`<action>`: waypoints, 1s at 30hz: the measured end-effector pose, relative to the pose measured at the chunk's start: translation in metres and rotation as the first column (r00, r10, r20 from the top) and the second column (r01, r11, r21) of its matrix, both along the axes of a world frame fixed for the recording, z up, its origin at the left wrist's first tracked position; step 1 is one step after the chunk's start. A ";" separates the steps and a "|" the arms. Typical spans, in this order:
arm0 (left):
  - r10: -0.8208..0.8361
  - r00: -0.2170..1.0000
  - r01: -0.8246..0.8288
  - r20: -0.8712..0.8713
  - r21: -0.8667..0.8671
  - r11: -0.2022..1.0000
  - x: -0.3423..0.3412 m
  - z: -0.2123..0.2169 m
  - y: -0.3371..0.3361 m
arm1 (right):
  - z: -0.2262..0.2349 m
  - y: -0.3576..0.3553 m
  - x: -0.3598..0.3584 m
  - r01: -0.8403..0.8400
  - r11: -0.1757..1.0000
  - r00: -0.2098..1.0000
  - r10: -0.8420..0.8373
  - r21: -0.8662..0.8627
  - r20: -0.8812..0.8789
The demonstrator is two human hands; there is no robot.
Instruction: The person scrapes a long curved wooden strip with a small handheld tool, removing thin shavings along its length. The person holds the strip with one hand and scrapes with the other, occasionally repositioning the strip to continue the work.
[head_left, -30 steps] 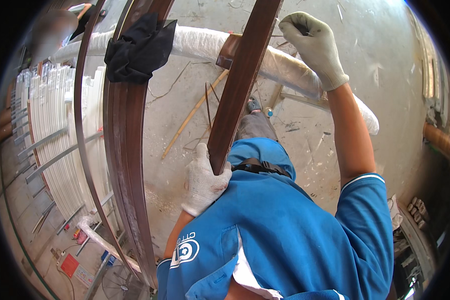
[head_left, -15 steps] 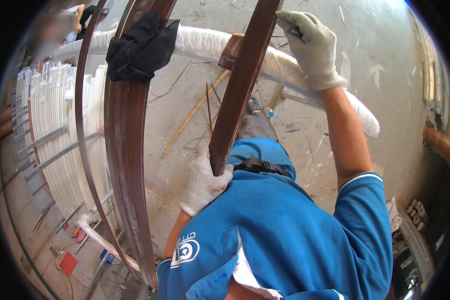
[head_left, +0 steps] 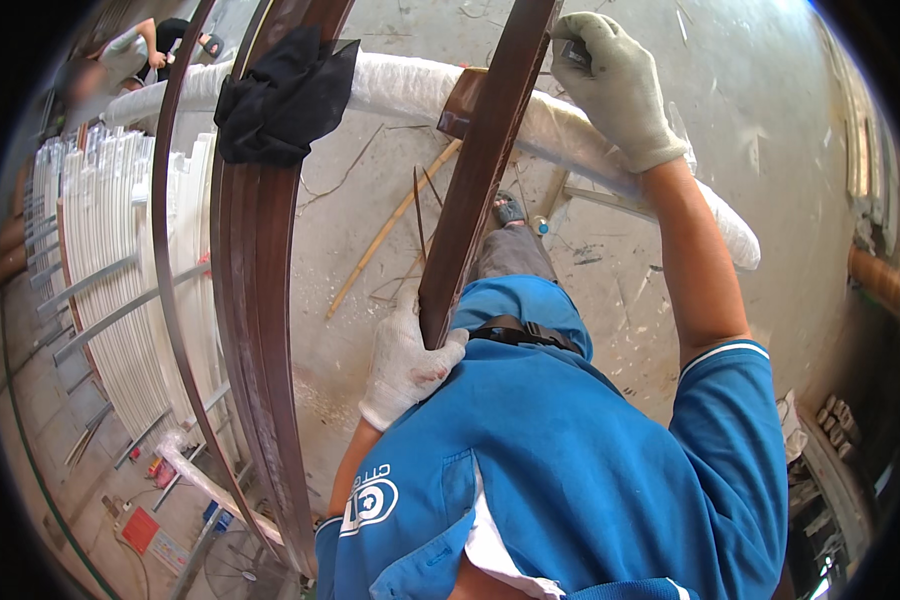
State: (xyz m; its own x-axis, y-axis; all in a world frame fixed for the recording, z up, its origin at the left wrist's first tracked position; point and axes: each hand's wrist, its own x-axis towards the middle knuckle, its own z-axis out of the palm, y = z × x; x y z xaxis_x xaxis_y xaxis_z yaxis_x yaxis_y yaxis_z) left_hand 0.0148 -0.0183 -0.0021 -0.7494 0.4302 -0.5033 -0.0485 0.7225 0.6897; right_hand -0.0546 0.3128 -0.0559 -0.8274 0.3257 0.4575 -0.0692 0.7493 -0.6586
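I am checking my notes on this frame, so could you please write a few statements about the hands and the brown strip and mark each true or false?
1. The left hand grips the lower end of the brown strip. True.
2. The right hand is bare. False: it wears a light work glove, as the left does.
3. A black cloth hangs over the stacked brown strips on the person's left. True.
4. The held strip lies flat on the floor. False: it slants up from the left hand, across the white wrapped bar.
5. The right hand is on the strip's upper part. True.
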 end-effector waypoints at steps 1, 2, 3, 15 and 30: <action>-0.003 1.000 0.003 0.001 0.003 1.000 0.000 0.000 0.000 | 0.000 0.001 0.001 -0.013 1.000 1.000 0.013 -0.020 0.002; -0.012 1.000 0.012 -0.020 0.003 1.000 -0.001 0.001 0.000 | 0.000 0.003 0.002 -0.026 0.999 1.000 0.026 -0.039 0.004; 0.009 0.999 -0.009 0.038 -0.002 1.000 -0.001 0.001 -0.001 | 0.000 0.004 0.004 -0.031 0.998 0.999 0.033 -0.061 0.022; 0.076 0.973 -0.098 0.218 0.093 0.991 -0.005 0.004 -0.003 | 0.019 0.004 0.000 0.096 0.852 0.980 0.011 -0.515 0.201; -0.006 0.951 -0.056 0.310 0.189 0.980 -0.009 -0.006 -0.018 | 0.004 -0.001 -0.023 -0.096 0.951 0.995 0.088 -0.295 -0.041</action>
